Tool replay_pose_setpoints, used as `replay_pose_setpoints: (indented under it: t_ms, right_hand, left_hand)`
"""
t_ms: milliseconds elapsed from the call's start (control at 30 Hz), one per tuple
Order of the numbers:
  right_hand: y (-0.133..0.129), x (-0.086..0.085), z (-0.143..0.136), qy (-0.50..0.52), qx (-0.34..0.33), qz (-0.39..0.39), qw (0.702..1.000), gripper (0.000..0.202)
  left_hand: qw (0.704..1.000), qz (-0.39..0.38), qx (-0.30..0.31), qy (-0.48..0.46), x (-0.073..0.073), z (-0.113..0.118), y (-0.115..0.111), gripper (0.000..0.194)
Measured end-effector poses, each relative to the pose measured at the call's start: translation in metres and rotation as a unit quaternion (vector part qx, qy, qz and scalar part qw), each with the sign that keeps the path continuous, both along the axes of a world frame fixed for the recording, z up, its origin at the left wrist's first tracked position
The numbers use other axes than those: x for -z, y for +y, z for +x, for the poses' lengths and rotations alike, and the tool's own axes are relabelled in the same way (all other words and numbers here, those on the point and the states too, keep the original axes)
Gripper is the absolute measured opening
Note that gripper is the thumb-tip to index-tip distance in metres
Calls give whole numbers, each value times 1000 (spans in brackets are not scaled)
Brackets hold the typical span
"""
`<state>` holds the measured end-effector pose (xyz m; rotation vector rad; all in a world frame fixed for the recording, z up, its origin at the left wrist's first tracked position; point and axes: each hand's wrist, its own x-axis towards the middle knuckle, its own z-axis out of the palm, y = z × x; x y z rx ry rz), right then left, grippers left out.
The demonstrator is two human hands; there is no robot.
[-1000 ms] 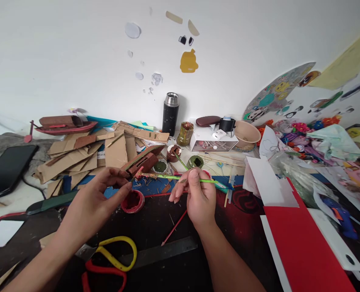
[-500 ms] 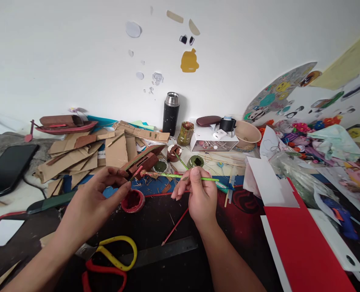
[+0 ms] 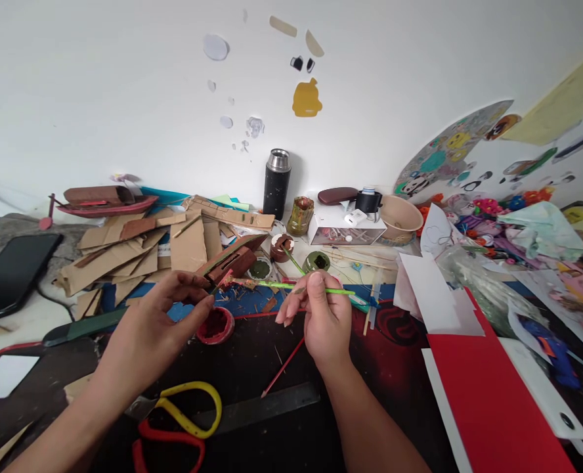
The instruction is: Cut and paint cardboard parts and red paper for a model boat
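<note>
My left hand (image 3: 161, 318) pinches a small thin stick (image 3: 220, 284) with a reddish-pink tip between thumb and fingers. My right hand (image 3: 321, 312) holds a green paintbrush (image 3: 272, 284) level, thumb on top. The brush's pink-stained end points left and meets the stick's tip. Just below this spot sits a round pot of red paint (image 3: 215, 326). Behind my left fingers lies a brown boat-shaped model (image 3: 235, 263). A brown paint pot (image 3: 282, 247) with a green brush standing in it and a dark green pot (image 3: 317, 262) are beyond my right hand.
Yellow-and-red scissors (image 3: 188, 410), a ruler (image 3: 272, 407) and a thin red stick (image 3: 282, 368) lie on the dark mat. Cardboard scraps (image 3: 188, 243), a black flask (image 3: 277, 184) and a beige bowl (image 3: 400, 220) stand behind. Red card (image 3: 493, 394) lies right.
The brush end has shifted slightly left onto the small stick's tip. The stick's end now shows more uneven pink. Both hands have barely moved.
</note>
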<state>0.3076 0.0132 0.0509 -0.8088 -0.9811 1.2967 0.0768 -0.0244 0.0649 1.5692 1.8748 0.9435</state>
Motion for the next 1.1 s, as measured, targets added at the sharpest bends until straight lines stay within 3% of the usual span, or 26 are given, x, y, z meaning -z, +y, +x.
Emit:
replay_pose_setpoints:
  t_ms: [867,1100]
  right_hand:
    - [0,0,0,-14,-18,-10,1000,55]
    - [3,2,2,6,10,-8,1000,53]
  left_hand:
    - [1000,8,-1,6,-4,5,0,36]
    - [999,-28,-15,-13,-1,-2,3,44]
